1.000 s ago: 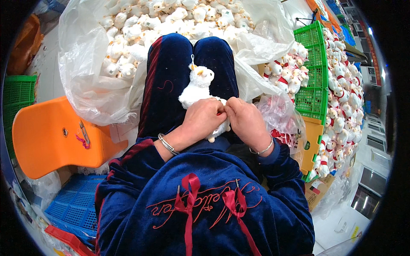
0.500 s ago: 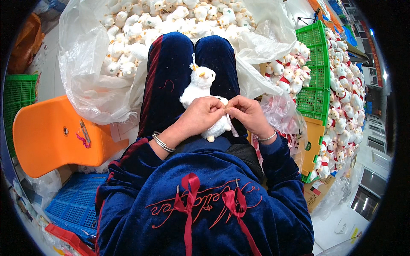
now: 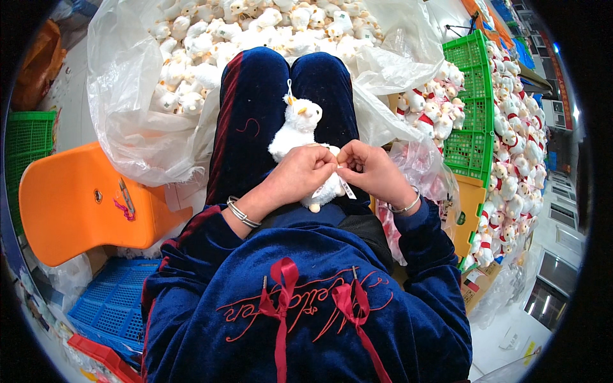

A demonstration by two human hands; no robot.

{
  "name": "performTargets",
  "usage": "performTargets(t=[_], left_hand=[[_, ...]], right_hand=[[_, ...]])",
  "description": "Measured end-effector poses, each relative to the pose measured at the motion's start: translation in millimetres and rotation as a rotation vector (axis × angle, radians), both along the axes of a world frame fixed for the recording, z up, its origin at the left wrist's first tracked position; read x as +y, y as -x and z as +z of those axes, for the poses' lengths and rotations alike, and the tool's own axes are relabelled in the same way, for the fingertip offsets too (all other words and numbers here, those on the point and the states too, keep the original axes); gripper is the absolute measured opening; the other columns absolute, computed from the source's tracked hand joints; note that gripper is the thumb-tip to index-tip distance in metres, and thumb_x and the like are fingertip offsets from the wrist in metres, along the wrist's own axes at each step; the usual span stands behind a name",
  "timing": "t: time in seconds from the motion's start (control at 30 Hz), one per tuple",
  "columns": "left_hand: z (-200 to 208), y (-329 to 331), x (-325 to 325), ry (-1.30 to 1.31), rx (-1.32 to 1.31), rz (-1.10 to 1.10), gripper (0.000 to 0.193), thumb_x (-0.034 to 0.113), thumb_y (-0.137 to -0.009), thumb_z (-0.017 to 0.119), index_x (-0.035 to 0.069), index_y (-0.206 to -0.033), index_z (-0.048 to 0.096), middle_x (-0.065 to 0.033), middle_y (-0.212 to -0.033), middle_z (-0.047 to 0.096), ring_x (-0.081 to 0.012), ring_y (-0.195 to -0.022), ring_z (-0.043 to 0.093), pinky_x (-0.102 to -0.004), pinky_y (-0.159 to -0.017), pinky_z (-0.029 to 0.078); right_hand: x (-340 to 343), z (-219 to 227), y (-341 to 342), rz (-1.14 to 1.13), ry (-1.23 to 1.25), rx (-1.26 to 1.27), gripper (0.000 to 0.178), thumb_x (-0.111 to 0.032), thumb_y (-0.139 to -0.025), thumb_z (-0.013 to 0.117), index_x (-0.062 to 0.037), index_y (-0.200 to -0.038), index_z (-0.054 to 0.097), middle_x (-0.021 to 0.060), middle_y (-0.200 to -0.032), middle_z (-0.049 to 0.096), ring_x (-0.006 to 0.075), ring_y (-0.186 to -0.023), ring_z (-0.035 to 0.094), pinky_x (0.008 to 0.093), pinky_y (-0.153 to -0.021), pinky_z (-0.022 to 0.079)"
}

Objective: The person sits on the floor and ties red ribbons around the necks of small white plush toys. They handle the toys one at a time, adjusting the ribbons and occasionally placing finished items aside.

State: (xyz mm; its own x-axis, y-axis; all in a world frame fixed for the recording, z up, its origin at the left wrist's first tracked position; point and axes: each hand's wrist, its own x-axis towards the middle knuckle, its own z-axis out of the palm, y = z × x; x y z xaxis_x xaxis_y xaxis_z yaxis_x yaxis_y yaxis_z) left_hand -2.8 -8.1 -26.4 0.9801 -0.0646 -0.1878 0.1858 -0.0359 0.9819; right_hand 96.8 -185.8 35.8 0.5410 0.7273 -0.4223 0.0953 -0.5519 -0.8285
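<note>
A white plush animal [image 3: 297, 127] with a yellow beak-like snout and a hanging loop on its head lies across my thighs. My left hand [image 3: 301, 171] rests over its body, thumb and forefinger pinched together. Close beside those fingertips, my right hand [image 3: 370, 171] pinches too. Between them is a narrow white printed ribbon [image 3: 347, 189], its tails hanging over the toy's lower body. The exact spot where the fingers grip the ribbon is mostly hidden by the fingertips.
Beyond my knees, a large clear plastic bag [image 3: 137, 137] holds many white plush toys [image 3: 274, 29]. Toys with red neck bands [image 3: 511, 159] fill the right side, behind a green crate [image 3: 469, 108]. On the left stand an orange chair [image 3: 76, 204] with snips [image 3: 127, 196] and a blue crate [image 3: 115, 300].
My right hand has turned and shifted slightly, its fingertips lifting a little. Both ribbon tails now show below the fingers. The toy and my left hand stay in place.
</note>
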Motion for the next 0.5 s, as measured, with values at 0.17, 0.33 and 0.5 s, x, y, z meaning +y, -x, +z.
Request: performTargets(t=[0.17,0.33,0.5], left_hand=[[2,0,1,0.011,0.036,0.005,0.016,0.014,-0.094,0.068,-0.002,-0.092,0.07,0.0015,-0.074,0.059,-0.0048,-0.067,0.049,-0.0245,-0.06,0.043],[0,2,2,-0.013,-0.006,0.012,0.016,0.014,-0.094,0.069,-0.002,-0.093,0.071,0.0018,-0.074,0.059,-0.005,-0.067,0.05,-0.0245,-0.06,0.043],[-5,7,2,-0.011,-0.08,0.039,0.017,0.013,-0.094,0.069,-0.003,-0.095,0.074,-0.0049,-0.08,0.069,-0.0076,-0.072,0.06,-0.0251,-0.064,0.048]], right_hand=[[-1,-4,6,0.132,0.041,-0.341,0.012,-0.005,-0.086,0.073,-0.0011,-0.094,0.066,0.0084,-0.083,0.067,0.0165,-0.068,0.062,0.0294,-0.064,0.05],[-6,-19,12,0.211,-0.096,-0.724,0.014,-0.005,-0.082,0.072,-0.0035,-0.095,0.067,0.0104,-0.088,0.067,0.0307,-0.078,0.065,0.0402,-0.068,0.049],[-15,-40,14,0.178,-0.338,-0.803,0.02,-0.002,-0.078,0.076,-0.0047,-0.096,0.066,0.0076,-0.093,0.068,0.0275,-0.083,0.065,0.0379,-0.071,0.048]])
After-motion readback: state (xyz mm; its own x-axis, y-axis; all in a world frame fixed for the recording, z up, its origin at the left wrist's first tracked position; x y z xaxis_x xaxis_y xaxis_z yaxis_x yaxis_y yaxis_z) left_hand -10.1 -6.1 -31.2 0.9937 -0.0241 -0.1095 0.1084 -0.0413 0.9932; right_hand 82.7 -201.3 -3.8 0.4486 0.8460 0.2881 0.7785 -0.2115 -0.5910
